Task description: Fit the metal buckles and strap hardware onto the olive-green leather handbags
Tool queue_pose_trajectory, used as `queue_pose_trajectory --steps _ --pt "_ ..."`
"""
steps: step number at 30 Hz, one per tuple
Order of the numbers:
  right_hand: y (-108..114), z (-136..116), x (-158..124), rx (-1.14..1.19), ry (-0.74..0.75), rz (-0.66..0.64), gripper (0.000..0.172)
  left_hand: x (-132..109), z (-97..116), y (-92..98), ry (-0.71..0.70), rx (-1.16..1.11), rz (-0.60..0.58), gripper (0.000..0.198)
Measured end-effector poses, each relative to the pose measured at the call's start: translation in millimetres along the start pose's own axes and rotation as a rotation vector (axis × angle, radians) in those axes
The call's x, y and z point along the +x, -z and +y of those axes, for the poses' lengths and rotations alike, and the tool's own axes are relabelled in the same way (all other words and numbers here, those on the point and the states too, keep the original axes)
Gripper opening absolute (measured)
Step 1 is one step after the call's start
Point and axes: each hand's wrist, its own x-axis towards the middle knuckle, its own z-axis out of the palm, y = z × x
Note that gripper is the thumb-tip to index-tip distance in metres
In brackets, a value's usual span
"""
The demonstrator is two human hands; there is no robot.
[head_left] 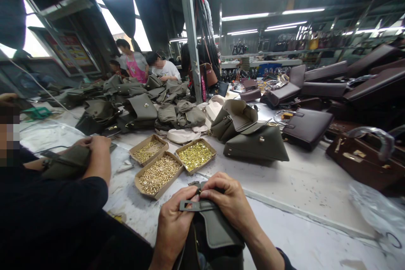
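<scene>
A grey-green handbag is in front of me at the table's near edge, its flap facing up and a strap with a rectangular slot lying across it. My left hand grips the bag's strap and upper edge from the left, thumb on top. From the right, my right hand pinches at the same edge. A tiny gold-coloured glint shows between the two hands' fingertips; what exactly the right fingers hold is too small to make out. Just beyond are cardboard trays of small gold metal pieces and shiny yellow-gold pieces.
A co-worker's arm handles another green bag at left. Green bags stand beyond the trays, a metal post rises behind. Brown handbags and clear plastic lie right. More people sit farther back.
</scene>
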Motion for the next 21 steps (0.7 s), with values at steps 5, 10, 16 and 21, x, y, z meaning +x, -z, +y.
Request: queue_pose_trajectory --steps 5,10,16,21 --pt "0.3 -1.0 -0.3 -0.011 0.004 0.004 0.010 -0.6 -0.5 -0.6 -0.020 0.010 -0.012 0.019" --pt "0.5 -3.5 -0.4 -0.041 0.010 -0.013 0.011 -2.7 -2.6 1.0 -0.048 0.024 -0.043 0.017" --pt "-2.9 -6.7 -1.7 -0.139 0.047 -0.008 0.013 -2.9 -4.4 4.5 -0.077 0.021 -0.057 0.015" --pt "-4.0 -7.5 -2.4 -0.138 0.073 0.002 0.012 -3.4 -2.6 5.8 -0.098 0.015 -0.062 0.016"
